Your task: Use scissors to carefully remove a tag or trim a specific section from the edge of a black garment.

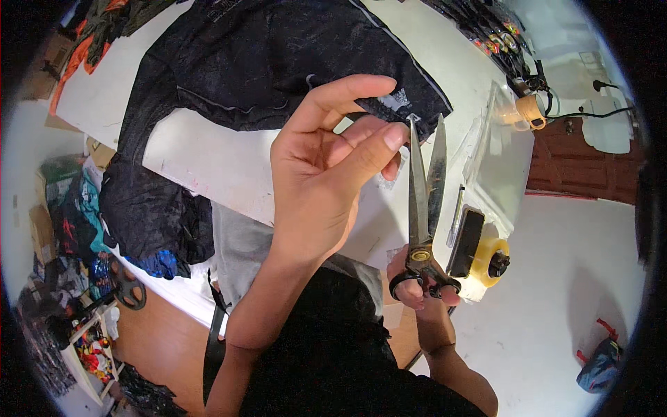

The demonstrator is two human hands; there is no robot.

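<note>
My right hand (410, 288) holds black-handled scissors (420, 240) with its fingers in the loops. Their long metal blades point away from me and stand apart. Beside the left blade's tip is my left hand (316, 174), raised over the white table (208, 160). Its index finger stretches out, while the thumb presses toward the curled fingers. Whatever lies between them is too small or too hidden to make out. Beyond both hands a black garment (236, 55) with pale piping is spread on the table. A small whitish piece (394, 101) shows on its corner near the blade tips.
Right of the scissors lie a black phone (466, 240) and a yellow tape roll (490, 260). Clear plastic sheeting (497, 160) covers the table's right side, near an orange-tan mug (529, 112). Grey cloth (240, 240) hangs at the near edge. Piled clothes (76, 201) are at left.
</note>
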